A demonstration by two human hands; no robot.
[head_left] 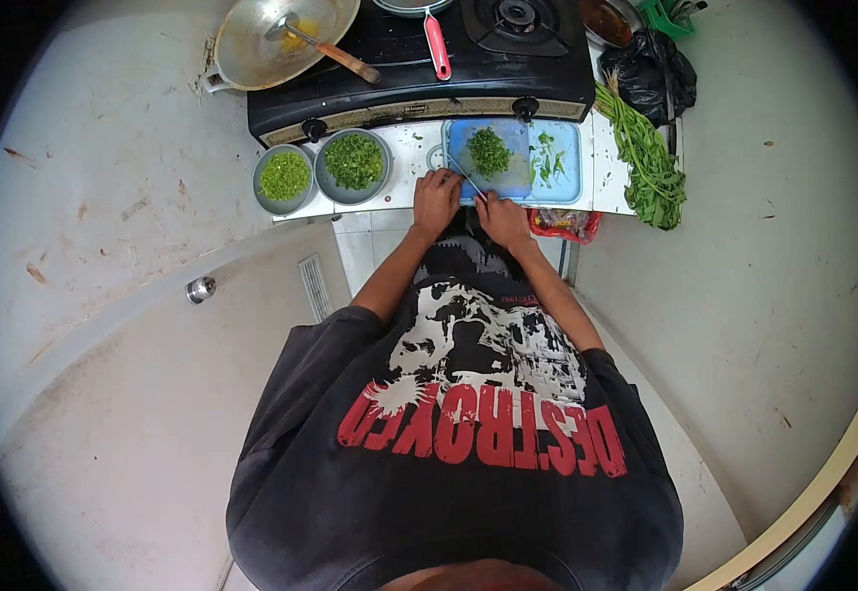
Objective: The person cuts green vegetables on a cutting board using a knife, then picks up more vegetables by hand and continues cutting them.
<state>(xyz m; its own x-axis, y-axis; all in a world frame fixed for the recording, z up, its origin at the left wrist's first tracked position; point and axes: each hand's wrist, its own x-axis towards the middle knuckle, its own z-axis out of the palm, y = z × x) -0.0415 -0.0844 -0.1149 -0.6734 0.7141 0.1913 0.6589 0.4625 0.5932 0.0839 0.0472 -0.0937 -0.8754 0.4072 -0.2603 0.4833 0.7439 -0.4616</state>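
A knife (466,178) lies slantwise over the left part of a blue cutting board (517,175), its handle in my right hand (502,219). My left hand (437,202) rests at the board's lower left corner, near the blade; its fingers are small in view, and what they may hold cannot be made out. Chopped green leaves (489,152) form a pile on the board above the knife. The board lies on a light blue tray (572,163), where loose leaf pieces (547,163) are scattered to the right.
Two grey bowls of chopped greens, one (284,206) far left and one (353,196) nearer. Behind stands a black stove (419,108) with a wok (242,49) and a red-handled pan (437,49). Leafy stalks (650,167) lie right; a red basket (586,234) sits below the counter edge.
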